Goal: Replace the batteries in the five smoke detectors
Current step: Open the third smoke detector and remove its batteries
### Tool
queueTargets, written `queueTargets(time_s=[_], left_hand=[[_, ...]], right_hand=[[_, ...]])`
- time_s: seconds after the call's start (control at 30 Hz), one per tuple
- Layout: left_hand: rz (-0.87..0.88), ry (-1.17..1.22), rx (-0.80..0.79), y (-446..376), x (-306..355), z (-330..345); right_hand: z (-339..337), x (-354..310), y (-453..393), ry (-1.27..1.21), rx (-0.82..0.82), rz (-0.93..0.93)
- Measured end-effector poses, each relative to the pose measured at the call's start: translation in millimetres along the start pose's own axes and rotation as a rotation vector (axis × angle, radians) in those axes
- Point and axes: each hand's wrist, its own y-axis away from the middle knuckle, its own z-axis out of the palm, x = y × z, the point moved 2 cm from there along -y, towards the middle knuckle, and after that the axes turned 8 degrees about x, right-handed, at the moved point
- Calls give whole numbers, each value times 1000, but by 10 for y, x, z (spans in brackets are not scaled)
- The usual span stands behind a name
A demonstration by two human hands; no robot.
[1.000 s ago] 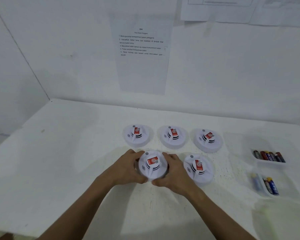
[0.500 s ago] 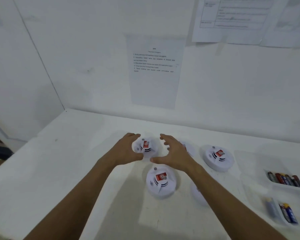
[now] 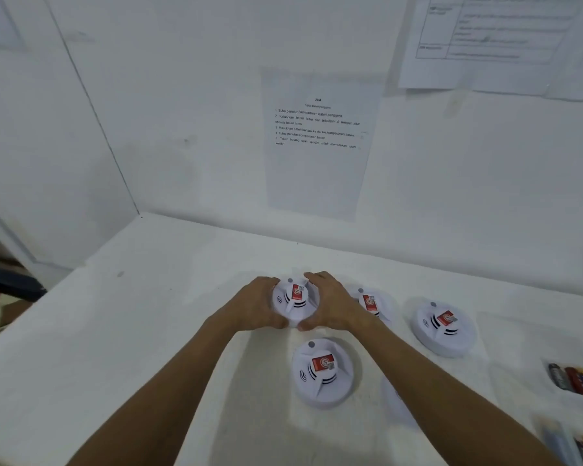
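Several white round smoke detectors with red labels lie on the white table [image 3: 148,348]. My left hand [image 3: 253,306] and my right hand [image 3: 330,306] grip the back-left detector [image 3: 295,302] from both sides, fingers curled round its rim. The front detector [image 3: 322,373] sits free just below my hands. Another detector [image 3: 371,302] lies behind my right wrist, partly hidden. A further detector [image 3: 445,326] stands to the right. One more detector [image 3: 396,403] is mostly covered by my right forearm.
Two clear trays at the right edge hold batteries: the far tray [image 3: 576,381] with several, the near tray [image 3: 572,447] with a few. A printed instruction sheet [image 3: 317,142] hangs on the wall behind. The table's left edge drops off near a dark chair [image 3: 11,284].
My hands left the front detector, reached to the back-left one and closed round it. The camera tilted up and left.
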Motion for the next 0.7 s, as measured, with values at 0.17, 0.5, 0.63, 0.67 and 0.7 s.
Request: queueTargets(time_s=[0.17,0.5,0.63,0.67,0.7], left_hand=[[47,168,69,180,333,-80],[163,445,16,566,1706,284],[257,429,-124,664,2277,654],[284,444,-161,701,2415,746],[301,461,-182,737,2543,827]], right_hand=[[-356,-76,340,-87,49,-91],[-1460,489,1600,-503,180,-122],[-1774,862,2188,-636,209,-151],[-1837,952,2317,-665,224,-161],[-1896,1030,2439,-695,230,-165]])
